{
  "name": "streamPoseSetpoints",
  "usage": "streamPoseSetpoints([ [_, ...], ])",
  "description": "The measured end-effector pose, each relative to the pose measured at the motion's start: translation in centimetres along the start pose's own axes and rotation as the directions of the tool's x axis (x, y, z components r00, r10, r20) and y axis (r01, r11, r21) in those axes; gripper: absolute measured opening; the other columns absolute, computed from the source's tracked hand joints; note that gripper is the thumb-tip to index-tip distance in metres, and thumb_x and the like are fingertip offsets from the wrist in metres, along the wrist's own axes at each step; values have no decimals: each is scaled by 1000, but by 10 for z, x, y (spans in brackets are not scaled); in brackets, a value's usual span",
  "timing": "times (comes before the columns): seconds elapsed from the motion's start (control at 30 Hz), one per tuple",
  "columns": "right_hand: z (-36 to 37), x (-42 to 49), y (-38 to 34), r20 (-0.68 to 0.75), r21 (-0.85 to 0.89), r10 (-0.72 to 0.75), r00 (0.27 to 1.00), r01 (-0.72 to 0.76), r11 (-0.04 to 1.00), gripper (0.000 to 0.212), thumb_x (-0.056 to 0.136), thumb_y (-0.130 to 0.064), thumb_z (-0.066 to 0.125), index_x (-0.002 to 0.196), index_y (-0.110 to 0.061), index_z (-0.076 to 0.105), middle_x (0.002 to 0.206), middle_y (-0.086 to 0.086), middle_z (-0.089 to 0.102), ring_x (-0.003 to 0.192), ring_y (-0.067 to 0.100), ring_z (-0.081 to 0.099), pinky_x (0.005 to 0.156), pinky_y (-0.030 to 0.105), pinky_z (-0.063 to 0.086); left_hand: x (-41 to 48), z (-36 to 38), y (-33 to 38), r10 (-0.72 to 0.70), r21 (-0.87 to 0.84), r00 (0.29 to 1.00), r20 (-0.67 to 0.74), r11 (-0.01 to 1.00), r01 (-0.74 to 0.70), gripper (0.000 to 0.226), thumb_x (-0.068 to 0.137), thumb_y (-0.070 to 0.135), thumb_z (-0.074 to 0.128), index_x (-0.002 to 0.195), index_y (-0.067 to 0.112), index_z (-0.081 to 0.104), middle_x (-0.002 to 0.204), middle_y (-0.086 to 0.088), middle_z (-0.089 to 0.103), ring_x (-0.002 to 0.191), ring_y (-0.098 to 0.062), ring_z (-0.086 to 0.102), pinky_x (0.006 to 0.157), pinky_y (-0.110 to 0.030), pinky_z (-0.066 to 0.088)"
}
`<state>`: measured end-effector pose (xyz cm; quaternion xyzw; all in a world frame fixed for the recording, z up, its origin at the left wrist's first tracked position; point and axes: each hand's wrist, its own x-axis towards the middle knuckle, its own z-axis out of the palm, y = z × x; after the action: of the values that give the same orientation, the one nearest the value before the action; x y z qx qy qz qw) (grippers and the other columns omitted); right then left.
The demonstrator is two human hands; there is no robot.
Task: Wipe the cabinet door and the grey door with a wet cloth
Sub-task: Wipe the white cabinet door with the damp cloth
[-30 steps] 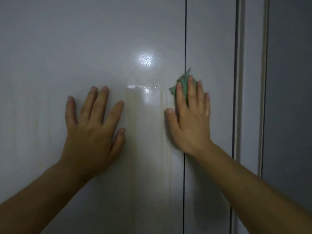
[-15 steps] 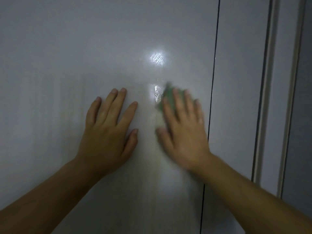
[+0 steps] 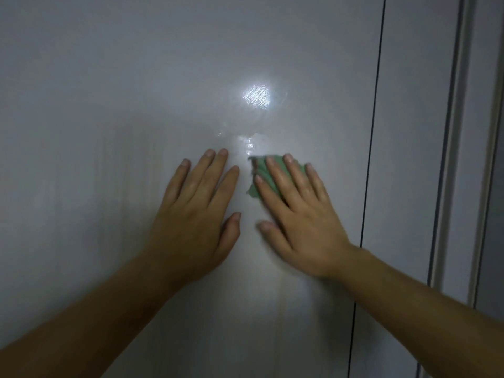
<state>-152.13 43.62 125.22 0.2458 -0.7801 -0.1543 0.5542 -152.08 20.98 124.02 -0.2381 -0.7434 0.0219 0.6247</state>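
A glossy pale cabinet door fills most of the view, with a bright light reflection and wet streaks above my hands. My right hand presses a green cloth flat against the door with straight fingers; most of the cloth is hidden under the palm. My left hand rests flat on the door just left of it, fingers spread, holding nothing. A darker grey door shows as a strip at the far right edge.
A dark vertical gap separates this cabinet door from a narrower panel to its right. A pale vertical frame stands between that panel and the grey door.
My right hand has slid the green cloth leftward from the gap between panels to beside my left hand. The view has shifted left, so the gap now sits farther right.
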Motion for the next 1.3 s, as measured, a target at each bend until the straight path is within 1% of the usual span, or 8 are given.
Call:
streamPoseSetpoints([
  [0.1, -3, 1, 17, 6, -24, -60, 998, 61, 998, 65, 104, -46, 35, 161, -18, 21, 169, 9, 9, 157, 33, 4, 125, 55, 11, -6, -7, -12, 0, 4, 1000, 2, 1000, 0, 65, 94, 35, 45, 149, 0, 45, 162, -24, 31, 152, -39, 29, 123, -56, 22],
  [0.27, -13, 53, 25, -108, 105, 455, 884, -445, 889, 69, 103, -48, 26, 163, -19, 9, 170, 10, -2, 157, 30, -6, 126, 51, -3, -19, -19, -36, -26, 71, 999, -29, 997, 28, 61, 94, 36, 45, 145, 3, 51, 161, -25, 33, 151, -42, 29, 122, -60, 20],
  [0.5, 6, 21, -44, 3, -4, -76, 997, 76, 997, 65, 104, -45, 37, 161, -19, 21, 170, 7, 8, 157, 31, 3, 125, 55, 10, -35, -16, -58, -14, 117, 1000, 2, 993, 14, 63, 95, 37, 46, 152, 9, 46, 164, -22, 29, 152, -39, 29, 121, -61, 23],
  [0.73, -16, 89, -23, -91, 110, 401, 911, -391, 914, 67, 104, -47, 25, 163, -22, 6, 171, 6, -5, 157, 28, -9, 126, 49, -6, -35, -16, -60, -12, 49, 999, -40, 999, 14, 62, 93, 34, 50, 149, 8, 50, 164, -19, 31, 152, -36, 30, 121, -59, 24],
  [0.93, 7, 42, -85, 14, -21, -111, 994, 111, 994, 64, 105, -44, 37, 161, -17, 23, 169, 9, 11, 157, 33, 5, 124, 57, 13, -57, -35, -93, -71, 43, 995, -71, 996, 74, 63, 91, 35, 50, 147, 4, 51, 162, -23, 32, 152, -38, 30, 121, -60, 23],
  [1.0, 2, 58, -72, 8, -38, -105, 994, 105, 994, 62, 105, -44, 34, 161, -19, 21, 169, 7, 10, 157, 31, 5, 126, 54, 10, -67, -41, -109, -131, 83, 988, -78, 987, 138, 62, 92, 36, 48, 145, 4, 52, 162, -24, 33, 152, -40, 29, 120, -62, 20],
  [1.17, -13, 122, -72, -95, 110, 356, 930, -345, 932, 67, 103, -48, 26, 163, -22, 12, 171, 5, -1, 157, 27, -7, 126, 46, -6, -85, -44, -136, -199, 124, 979, -39, 971, 202, 61, 94, 39, 43, 146, 8, 52, 163, -23, 32, 152, -43, 27, 118, -67, 19],
  [1.3, 7, 101, -136, -70, 22, 71, 995, -69, 997, 69, 102, -49, 35, 162, -17, 20, 170, 9, 6, 157, 33, 1, 125, 56, 8, -88, -43, -141, -180, 115, 983, -31, 976, 183, 62, 95, 39, 43, 150, 11, 50, 164, -20, 31, 152, -42, 26, 117, -67, 23],
])
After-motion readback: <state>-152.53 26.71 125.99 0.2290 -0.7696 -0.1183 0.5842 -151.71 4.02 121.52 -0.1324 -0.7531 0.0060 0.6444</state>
